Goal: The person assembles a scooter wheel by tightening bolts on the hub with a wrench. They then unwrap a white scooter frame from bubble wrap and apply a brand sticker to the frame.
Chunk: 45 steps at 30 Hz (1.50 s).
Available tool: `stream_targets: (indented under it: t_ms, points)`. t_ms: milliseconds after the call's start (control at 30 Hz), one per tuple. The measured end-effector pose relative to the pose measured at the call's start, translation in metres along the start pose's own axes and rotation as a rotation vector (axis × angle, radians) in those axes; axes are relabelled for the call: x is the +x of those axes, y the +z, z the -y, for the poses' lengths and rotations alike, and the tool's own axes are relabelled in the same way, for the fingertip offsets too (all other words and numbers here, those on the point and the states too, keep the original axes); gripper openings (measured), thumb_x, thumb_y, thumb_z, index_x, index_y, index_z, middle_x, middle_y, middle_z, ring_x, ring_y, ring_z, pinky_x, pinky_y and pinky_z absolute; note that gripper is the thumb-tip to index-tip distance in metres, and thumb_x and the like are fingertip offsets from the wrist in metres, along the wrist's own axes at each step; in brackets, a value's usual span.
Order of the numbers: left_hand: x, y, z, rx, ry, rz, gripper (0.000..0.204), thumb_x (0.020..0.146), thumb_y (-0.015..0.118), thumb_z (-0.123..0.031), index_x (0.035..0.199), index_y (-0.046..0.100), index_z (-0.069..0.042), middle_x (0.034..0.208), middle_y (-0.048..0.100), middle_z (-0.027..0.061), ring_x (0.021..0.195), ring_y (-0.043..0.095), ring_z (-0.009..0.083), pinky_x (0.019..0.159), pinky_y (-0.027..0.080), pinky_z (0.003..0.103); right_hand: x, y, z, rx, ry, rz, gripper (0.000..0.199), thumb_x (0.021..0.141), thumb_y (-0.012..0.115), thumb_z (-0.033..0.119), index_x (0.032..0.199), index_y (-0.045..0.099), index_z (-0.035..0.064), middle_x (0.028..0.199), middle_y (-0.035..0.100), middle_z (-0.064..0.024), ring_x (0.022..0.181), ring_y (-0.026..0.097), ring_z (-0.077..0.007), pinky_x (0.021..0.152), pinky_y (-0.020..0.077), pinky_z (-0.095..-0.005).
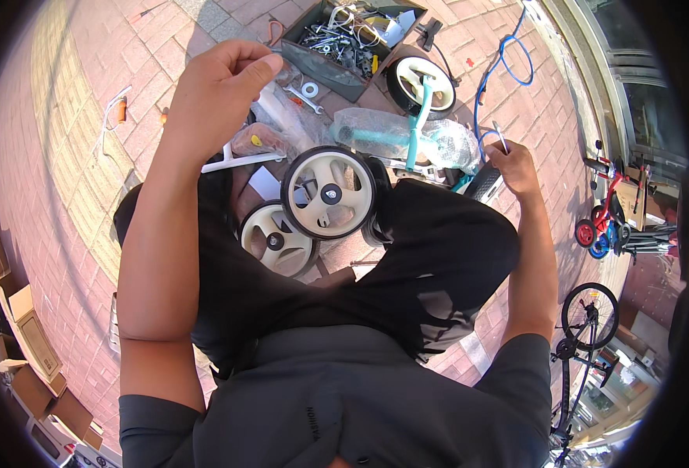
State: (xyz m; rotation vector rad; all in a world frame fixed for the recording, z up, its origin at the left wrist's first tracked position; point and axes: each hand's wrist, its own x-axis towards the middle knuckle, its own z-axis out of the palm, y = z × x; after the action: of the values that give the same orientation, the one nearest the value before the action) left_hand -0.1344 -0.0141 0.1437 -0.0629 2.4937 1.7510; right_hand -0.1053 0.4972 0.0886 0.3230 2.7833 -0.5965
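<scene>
My left hand (223, 90) is raised over the bricks on the left, its fingers curled and the thumb pressed against them. Whatever it may pinch is hidden. On the right, my right hand (517, 167) is closed around a slim pale rod (500, 136) that sticks up past the fingers. Close to it lie a dark tyre (485, 183) and a turquoise frame part (375, 131) in clear bubble wrap. Between my legs rest two cream wheels with black tyres, the upper wheel (311, 210) overlapping the lower wheel (257, 244). A turquoise fork (414, 144) carries another cream wheel (401, 78).
A metal toolbox (325, 76) full of loose tools stands ahead. Beside it are a wrench (307, 104) and a washer (310, 90). A blue hose (502, 54) loops at the right. Cardboard boxes (32, 331) lie left; a black bicycle (578, 351) and small red bike (605, 207) are right.
</scene>
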Motion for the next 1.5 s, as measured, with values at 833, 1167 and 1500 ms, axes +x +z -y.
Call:
stream_targets:
  t_ms: [833, 1167, 1500]
  points:
    - [-0.015, -0.055, 0.048, 0.249, 0.005, -0.044, 0.039, 0.093, 0.073, -0.034, 0.109, 0.072, 0.001, 0.090, 0.074, 0.0147, 0.083, 0.071, 0.0295, 0.077, 0.055, 0.040, -0.015, 0.206, 0.164, 0.031, -0.458, 0.392, 0.051, 0.084, 0.081, 0.032, 0.125, 0.068, 0.0047, 0.099, 0.076, -0.0197, 0.093, 0.074, -0.0336, 0.085, 0.0560, -0.0411]
    - [-0.034, -0.005, 0.029, -0.126, -0.014, 0.377, 0.072, 0.090, 0.078, -0.033, 0.144, 0.049, 0.004, 0.118, 0.071, 0.0176, 0.110, 0.067, 0.0241, 0.093, 0.053, 0.037, -0.015, 0.088, 0.246, 1.616, -0.115, 0.553, 0.034, 0.100, 0.069, 0.019, 0.128, 0.064, -0.0001, 0.117, 0.072, -0.0128, 0.095, 0.074, -0.0219, 0.082, 0.0647, -0.0381]
    - [-0.032, 0.012, 0.023, -0.433, -0.260, 0.108, 0.052, 0.087, 0.082, -0.024, 0.126, 0.063, 0.005, 0.089, 0.073, 0.0084, 0.078, 0.069, 0.0142, 0.071, 0.054, 0.027, -0.008, 0.135, 0.263, 1.578, -0.106, 0.651, 0.035, 0.104, 0.059, 0.021, 0.130, 0.063, -0.0021, 0.115, 0.074, -0.0152, 0.091, 0.075, -0.0215, 0.075, 0.0653, -0.0350]
